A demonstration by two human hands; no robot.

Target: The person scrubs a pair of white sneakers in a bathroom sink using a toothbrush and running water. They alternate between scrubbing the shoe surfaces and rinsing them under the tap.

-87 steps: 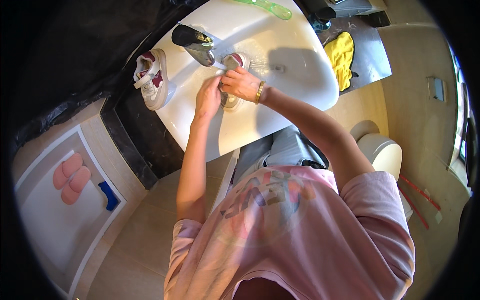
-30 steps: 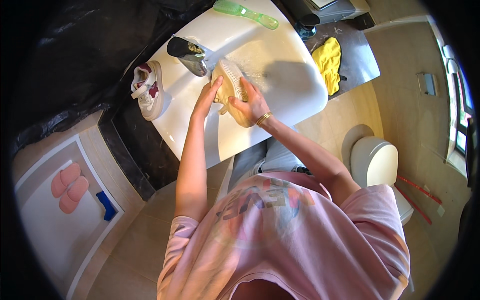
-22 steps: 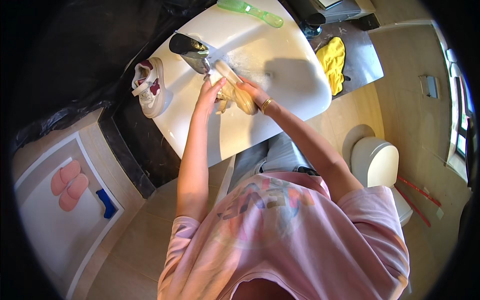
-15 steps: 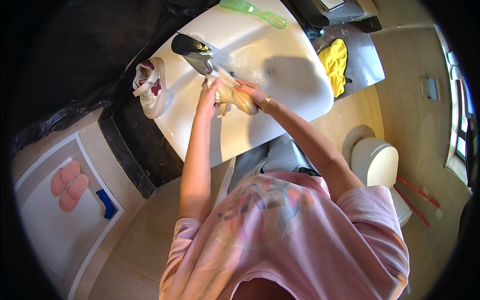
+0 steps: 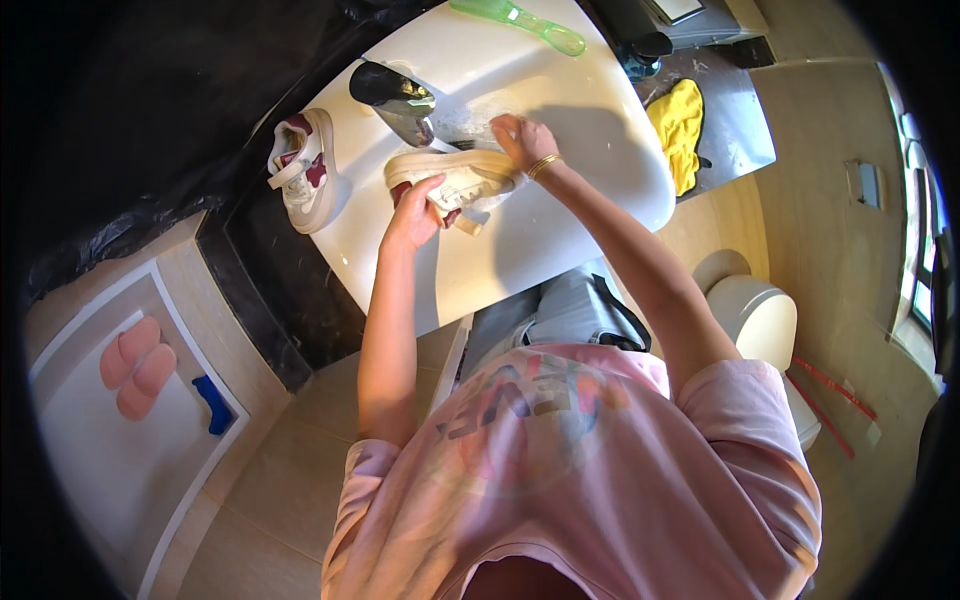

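Observation:
A white sneaker (image 5: 460, 182) with dark red patches lies on its side over the white sink (image 5: 590, 210), its sole edge toward the faucet. My left hand (image 5: 417, 212) is closed around its heel and ankle part. A pale strap hangs below the shoe. My right hand (image 5: 525, 142), with a gold bracelet at the wrist, is just beyond the toe; its fingers are loosely bent and I see nothing in them. The dark, shiny faucet (image 5: 395, 98) points at the shoe's side, with water and some suds under its spout.
The matching sneaker (image 5: 303, 175) stands on the sink's left rim. A green brush (image 5: 525, 22) rests along the back rim. On the right counter lies a yellow cloth (image 5: 678, 130). A toilet (image 5: 755, 315) is to the right; pink slippers (image 5: 138, 368) are at lower left.
My right hand has let go of the shoe and moved up and right. The shoe has turned so its side and dark red heel patch show, held by my left hand alone.

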